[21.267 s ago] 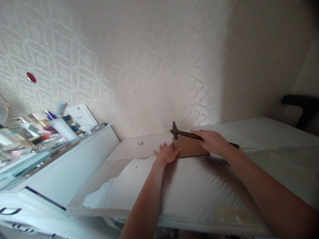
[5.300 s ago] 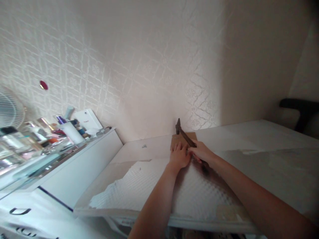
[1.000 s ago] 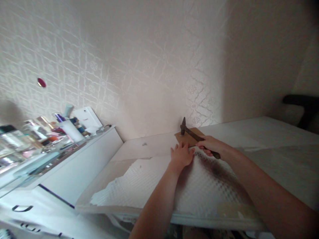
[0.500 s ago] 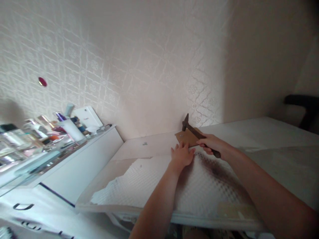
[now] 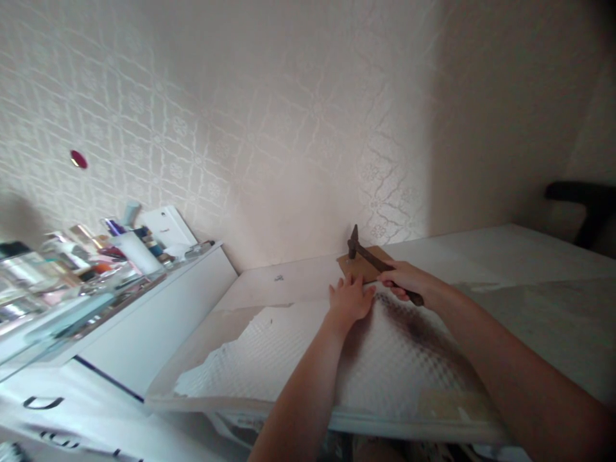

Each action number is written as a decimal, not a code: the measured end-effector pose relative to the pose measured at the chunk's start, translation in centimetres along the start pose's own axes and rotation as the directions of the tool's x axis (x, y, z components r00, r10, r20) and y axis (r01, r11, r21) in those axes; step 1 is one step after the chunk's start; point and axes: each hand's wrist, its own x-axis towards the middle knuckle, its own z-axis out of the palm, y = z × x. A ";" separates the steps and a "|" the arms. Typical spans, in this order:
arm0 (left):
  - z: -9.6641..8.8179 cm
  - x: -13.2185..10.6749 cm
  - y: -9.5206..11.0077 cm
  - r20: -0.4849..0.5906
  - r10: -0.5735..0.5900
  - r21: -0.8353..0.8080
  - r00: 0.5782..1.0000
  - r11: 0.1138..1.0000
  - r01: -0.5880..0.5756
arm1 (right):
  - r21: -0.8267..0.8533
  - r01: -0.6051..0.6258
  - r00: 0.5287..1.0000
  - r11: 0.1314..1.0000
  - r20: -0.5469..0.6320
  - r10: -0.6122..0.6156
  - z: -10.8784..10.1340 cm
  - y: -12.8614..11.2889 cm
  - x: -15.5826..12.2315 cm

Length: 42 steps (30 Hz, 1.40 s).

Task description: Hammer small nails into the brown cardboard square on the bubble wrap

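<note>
My right hand [image 5: 405,280] is closed round the handle of a dark hammer [image 5: 362,248], whose head is down on the far left part of a small brown board [image 5: 366,268]. The board lies flat on the white table [image 5: 505,256] close to the wall. My left hand [image 5: 350,300] rests with its fingers spread flat on the board's near edge and on a white textured sheet [image 5: 298,359] that covers the table in front of me.
A white cabinet [image 5: 144,308] at the left carries several cosmetic bottles [image 5: 129,247] and a white box. A few tiny dark bits [image 5: 278,278] lie on the table left of the board. A dark chair back [image 5: 582,199] shows at the far right.
The hammer head rose off the board half a second ago and is down on it again now. My left hand has stayed on the board's near edge.
</note>
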 end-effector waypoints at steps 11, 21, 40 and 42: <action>-0.2 -0.1 0.1 0.024 0.007 0.027 1.000 1.000 -0.008 | -0.163 0.038 0.999 0.986 0.002 -0.039 -0.2 -1.0 -0.8; -0.2 -0.2 0.1 0.011 0.005 0.014 1.000 1.000 -0.005 | -0.291 0.052 0.999 0.955 0.016 -0.050 -0.3 -0.5 -0.7; 0.0 0.0 0.0 0.010 0.005 0.008 1.000 1.000 -0.005 | -0.231 0.127 0.989 0.965 -0.042 -0.140 0.2 -0.3 -0.3; -0.1 0.0 0.0 0.013 0.004 0.010 1.000 1.000 -0.004 | -0.236 0.105 0.993 0.966 -0.029 -0.115 0.1 -0.2 -0.1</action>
